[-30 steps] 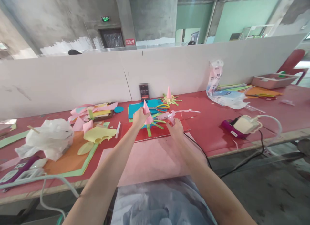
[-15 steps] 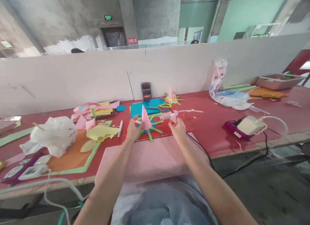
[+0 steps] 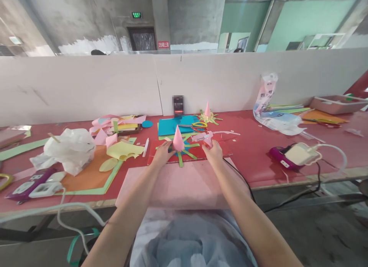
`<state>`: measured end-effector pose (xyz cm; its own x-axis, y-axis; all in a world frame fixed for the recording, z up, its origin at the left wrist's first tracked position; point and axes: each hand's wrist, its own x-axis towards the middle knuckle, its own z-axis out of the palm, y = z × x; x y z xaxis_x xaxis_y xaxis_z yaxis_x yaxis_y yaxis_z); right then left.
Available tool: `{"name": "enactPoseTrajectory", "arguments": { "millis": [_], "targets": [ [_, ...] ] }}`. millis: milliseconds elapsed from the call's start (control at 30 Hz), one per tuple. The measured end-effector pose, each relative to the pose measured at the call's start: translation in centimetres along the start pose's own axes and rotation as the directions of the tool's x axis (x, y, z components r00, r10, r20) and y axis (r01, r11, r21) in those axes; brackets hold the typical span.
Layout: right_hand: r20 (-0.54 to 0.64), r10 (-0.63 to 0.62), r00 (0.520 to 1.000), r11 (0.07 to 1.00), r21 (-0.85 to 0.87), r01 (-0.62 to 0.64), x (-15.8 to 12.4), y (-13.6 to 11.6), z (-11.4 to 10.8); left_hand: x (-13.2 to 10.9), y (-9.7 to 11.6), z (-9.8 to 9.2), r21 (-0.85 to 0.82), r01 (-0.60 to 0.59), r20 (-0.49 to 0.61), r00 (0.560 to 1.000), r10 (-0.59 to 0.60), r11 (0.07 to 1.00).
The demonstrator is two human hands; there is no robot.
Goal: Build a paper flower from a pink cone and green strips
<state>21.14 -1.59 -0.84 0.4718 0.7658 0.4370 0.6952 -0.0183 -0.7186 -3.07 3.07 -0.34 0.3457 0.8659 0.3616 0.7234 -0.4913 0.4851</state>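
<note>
My left hand (image 3: 162,155) is at the left edge of a paper piece. Its fingers close on the blue paper base (image 3: 187,147), from which green strips (image 3: 190,154) spread out. A pink paper cone (image 3: 178,139) stands upright on that base. My right hand (image 3: 213,152) is wrapped round the handle of a pink glue gun (image 3: 204,137). The gun's nozzle points left toward the paper piece, and a pale glue stick (image 3: 230,133) juts from its back. Both hands are over a red board (image 3: 222,148).
Yellow-handled scissors (image 3: 198,125) lie on blue sheets (image 3: 166,127). Behind stands a second cone piece (image 3: 207,110). Paper scraps (image 3: 122,150) and a white plastic bag (image 3: 70,148) lie left; a purple power strip (image 3: 283,159) sits right. A black cord (image 3: 241,177) trails from the gun side.
My left hand has shifted from beside the cone to lower at the base's left edge. The green strips sit at a different angle. My right hand keeps the glue gun; the view has shifted slightly.
</note>
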Motion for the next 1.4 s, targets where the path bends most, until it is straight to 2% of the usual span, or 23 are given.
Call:
{"name": "enactPoseTrajectory", "arguments": {
  "millis": [100,200,300,400,533,667,733,867,967,1100,1267,1400],
  "targets": [
    [0.001,0.002,1.0,1.0,0.008,-0.002,0.0,-0.1,0.0,-0.1,0.4,-0.3,0.033,-0.007,0.017,1.0,0.006,0.999],
    [-0.002,0.011,1.0,1.0,0.015,-0.011,0.0,-0.1,0.0,-0.1,0.7,-0.2,0.1,0.024,-0.013,1.0,-0.023,0.995],
    [0.016,0.025,1.0,1.0,0.013,-0.026,0.0,-0.1,-0.1,-0.1,0.9,0.2,0.129,0.099,-0.083,0.993,-0.089,0.987],
    [0.031,0.011,0.999,1.0,0.001,-0.012,0.0,0.0,0.0,-0.1,1.1,0.4,0.074,0.153,-0.149,0.979,-0.141,0.985],
    [0.039,-0.01,0.999,1.0,-0.01,0.011,0.0,-0.1,0.0,-0.3,1.2,-0.5,0.013,0.264,-0.223,0.941,-0.254,0.964],
    [0.05,-0.013,0.999,1.0,-0.002,0.013,-0.2,-0.5,-0.1,-0.5,0.9,-1.4,0.033,0.363,-0.188,0.917,-0.351,0.931],
    [0.066,-0.01,0.998,1.0,-0.006,0.01,-0.2,-0.7,-0.3,-0.4,0.5,-1.2,0.03,0.325,-0.143,0.937,-0.318,0.945],
    [0.102,-0.012,0.995,1.0,-0.013,0.014,-0.2,-0.8,-0.4,-0.1,-0.3,0.1,-0.006,0.143,-0.078,0.987,-0.143,0.99],
    [0.115,-0.024,0.993,1.0,-0.001,0.024,-0.3,-0.8,-0.3,0.0,-0.4,0.7,-0.029,0.096,-0.117,0.988,-0.099,0.995],
    [0.123,-0.044,0.991,0.999,0.0,0.044,-0.4,-0.7,-0.3,-0.1,0.2,0.5,-0.075,0.022,-0.179,0.983,-0.035,0.997],
    [0.131,-0.057,0.99,0.998,0.009,0.057,-0.4,-0.6,-0.2,-0.4,1.2,0.4,-0.107,-0.091,0.008,0.996,0.092,0.99],
    [0.138,-0.048,0.989,0.999,0.014,0.047,-0.5,-0.9,-0.3,-0.5,1.4,0.5,-0.079,-0.125,0.08,0.988,0.131,0.989]
  ]
}}
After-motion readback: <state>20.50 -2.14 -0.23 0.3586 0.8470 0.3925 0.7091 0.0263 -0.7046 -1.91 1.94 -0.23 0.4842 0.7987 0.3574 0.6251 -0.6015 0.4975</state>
